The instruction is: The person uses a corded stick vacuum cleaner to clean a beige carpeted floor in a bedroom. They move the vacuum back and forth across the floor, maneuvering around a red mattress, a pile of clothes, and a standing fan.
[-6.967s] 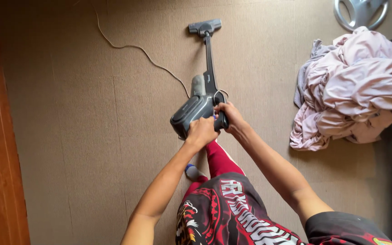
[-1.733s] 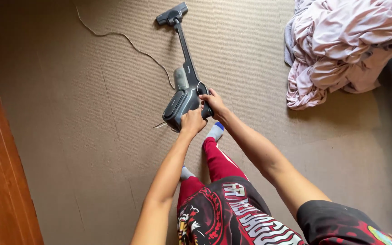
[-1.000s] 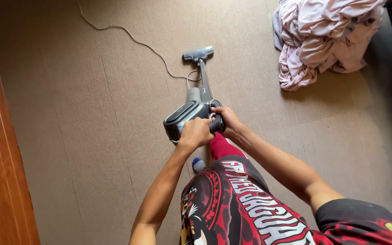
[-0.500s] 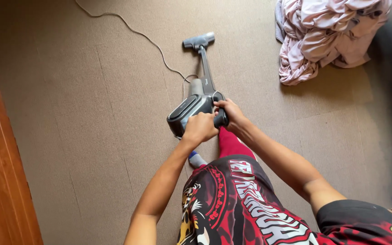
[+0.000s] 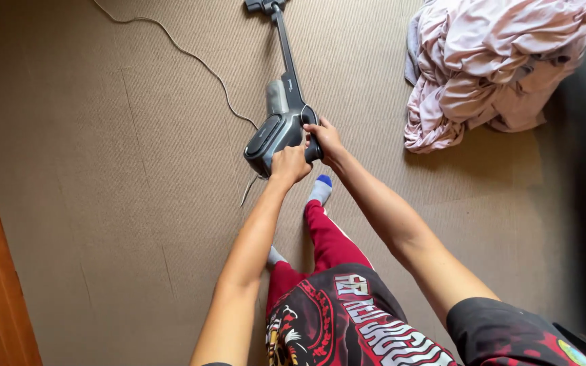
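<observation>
Since half a second ago, the stick vacuum (image 5: 281, 125) reaches farther toward 12 o'clock, and its floor head (image 5: 263, 6) now sits at the top edge, partly cut off. Both hands grasp the vacuum: the left hand (image 5: 290, 165) is clenched on the rear of the grey body, and the right hand (image 5: 325, 139) wraps its fingers around the handle loop.

The carpet (image 5: 103, 169) shows no clear cleaned or dirty zones, so I cannot judge how much is done. A thin cable (image 5: 191, 54) lies at 11 o'clock, and a heap of pink bedding (image 5: 496, 61) at 2 o'clock is untouched. The right palm side is hidden.
</observation>
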